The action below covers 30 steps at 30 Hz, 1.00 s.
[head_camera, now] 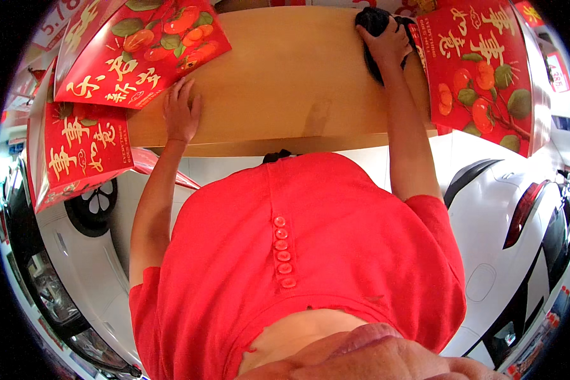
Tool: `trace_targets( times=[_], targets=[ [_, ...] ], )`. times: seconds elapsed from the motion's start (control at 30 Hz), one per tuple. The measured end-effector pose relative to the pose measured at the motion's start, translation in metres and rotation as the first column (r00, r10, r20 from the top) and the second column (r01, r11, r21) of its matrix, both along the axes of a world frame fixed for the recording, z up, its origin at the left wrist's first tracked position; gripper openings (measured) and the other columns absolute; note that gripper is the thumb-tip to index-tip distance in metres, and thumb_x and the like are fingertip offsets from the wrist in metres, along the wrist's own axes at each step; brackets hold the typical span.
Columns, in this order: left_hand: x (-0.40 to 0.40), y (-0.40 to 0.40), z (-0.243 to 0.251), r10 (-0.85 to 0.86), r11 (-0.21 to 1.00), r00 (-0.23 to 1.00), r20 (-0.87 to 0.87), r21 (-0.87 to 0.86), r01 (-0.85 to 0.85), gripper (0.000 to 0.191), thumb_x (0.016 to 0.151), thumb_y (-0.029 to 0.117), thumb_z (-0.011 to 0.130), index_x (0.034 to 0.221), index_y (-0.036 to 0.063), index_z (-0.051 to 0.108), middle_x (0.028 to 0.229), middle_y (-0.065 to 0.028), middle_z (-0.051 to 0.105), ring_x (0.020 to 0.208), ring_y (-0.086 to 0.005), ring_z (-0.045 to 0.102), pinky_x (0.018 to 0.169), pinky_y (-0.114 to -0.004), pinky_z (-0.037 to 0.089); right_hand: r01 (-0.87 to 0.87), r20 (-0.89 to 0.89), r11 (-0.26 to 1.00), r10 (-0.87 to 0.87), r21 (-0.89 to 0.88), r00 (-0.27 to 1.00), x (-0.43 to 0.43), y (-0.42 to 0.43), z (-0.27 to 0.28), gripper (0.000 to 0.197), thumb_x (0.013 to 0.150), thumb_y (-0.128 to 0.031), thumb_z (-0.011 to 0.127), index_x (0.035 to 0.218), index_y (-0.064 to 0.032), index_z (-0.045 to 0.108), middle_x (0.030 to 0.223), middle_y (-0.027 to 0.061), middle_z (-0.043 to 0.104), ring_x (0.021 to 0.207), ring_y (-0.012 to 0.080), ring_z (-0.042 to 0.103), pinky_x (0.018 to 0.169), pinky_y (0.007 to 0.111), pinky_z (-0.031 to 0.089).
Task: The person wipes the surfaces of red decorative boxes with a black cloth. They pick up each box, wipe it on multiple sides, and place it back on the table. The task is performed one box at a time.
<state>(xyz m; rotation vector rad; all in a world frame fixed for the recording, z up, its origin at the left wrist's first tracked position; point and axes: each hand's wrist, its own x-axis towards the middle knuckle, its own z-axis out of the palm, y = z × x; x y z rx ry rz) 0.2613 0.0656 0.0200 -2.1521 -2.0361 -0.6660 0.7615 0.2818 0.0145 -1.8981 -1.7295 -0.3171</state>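
Observation:
My left hand [183,111] rests palm down near the left front part of a wooden table [275,71]. It holds nothing, and its fingertips are at the lower corner of a red gift box [171,47] printed with persimmons and gold writing. Over at the table's far right, my right hand [392,42] grips a dark, soft-looking black item [373,21], perhaps a bag or cloth. My fingers partly cover it, so its exact kind is unclear. Just right of that hand stands another red gift box [479,76] with persimmons on it.
A further red box [88,142] sits lower at the left, beneath the tilted one. White cars flank me, one at the left [80,237] and one at the right [479,256]. White tiled floor [361,164] shows below the table's edge. Signs bearing writing line the far side.

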Motion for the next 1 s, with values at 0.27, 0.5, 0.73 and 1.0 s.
trace_targets(
  times=[0.27, 0.5, 0.73, 1.0],
  targets=[
    [-0.008, 0.002, -0.013, -0.016, 1.0, 0.999, -0.029, 0.014, 0.016, 0.045, 0.095, 0.024, 0.06, 0.138, 0.0116, 0.055, 0.144, -0.0099, 0.051, 0.133, -0.0342, 0.044, 0.113, -0.048, 0.033, -0.02, -0.083, 0.995, 0.012, -0.096, 0.996, -0.001, -0.162, 0.023, 0.103, 0.071, -0.072, 0.075, 0.148, -0.0121, 0.042, 0.151, 0.0287, 0.038, 0.138, 0.0439, 0.039, 0.108, 0.064, 0.029],
    [0.001, 0.0, 0.001, 0.031, 0.999, 0.994, -0.107, -0.032, -0.034, 0.044, 0.097, 0.024, 0.057, 0.139, 0.0117, 0.054, 0.145, -0.0098, 0.05, 0.135, -0.0344, 0.043, 0.115, -0.048, 0.032, 0.132, -0.054, 0.98, -0.141, -0.148, 0.988, 0.004, -0.189, 0.028, 0.104, 0.072, -0.074, 0.072, 0.147, -0.0077, 0.042, 0.149, 0.0294, 0.04, 0.137, 0.0446, 0.04, 0.11, 0.061, 0.028],
    [0.006, 0.0, 0.011, 0.03, 0.997, 0.997, -0.067, -0.072, -0.035, 0.043, 0.098, 0.026, 0.057, 0.139, 0.0123, 0.054, 0.144, -0.0095, 0.05, 0.136, -0.0329, 0.042, 0.114, -0.048, 0.032, -0.016, -0.039, 0.997, 0.013, -0.069, 0.999, 0.002, -0.061, 0.012, 0.105, 0.072, -0.076, 0.071, 0.145, -0.0038, 0.045, 0.146, 0.0288, 0.044, 0.134, 0.0404, 0.045, 0.109, 0.061, 0.028],
    [0.002, -0.006, 0.011, 0.016, 0.997, 0.999, -0.033, -0.076, -0.019, 0.046, 0.096, 0.025, 0.059, 0.14, 0.0119, 0.054, 0.146, -0.0096, 0.049, 0.136, -0.0337, 0.042, 0.114, -0.048, 0.032, 0.008, -0.081, 0.997, -0.001, 0.077, 0.997, -0.025, 0.045, 0.032, 0.081, 0.073, -0.066, 0.072, 0.132, -0.0123, 0.056, 0.131, 0.0185, 0.055, 0.124, 0.0366, 0.051, 0.101, 0.056, 0.037]
  ],
)
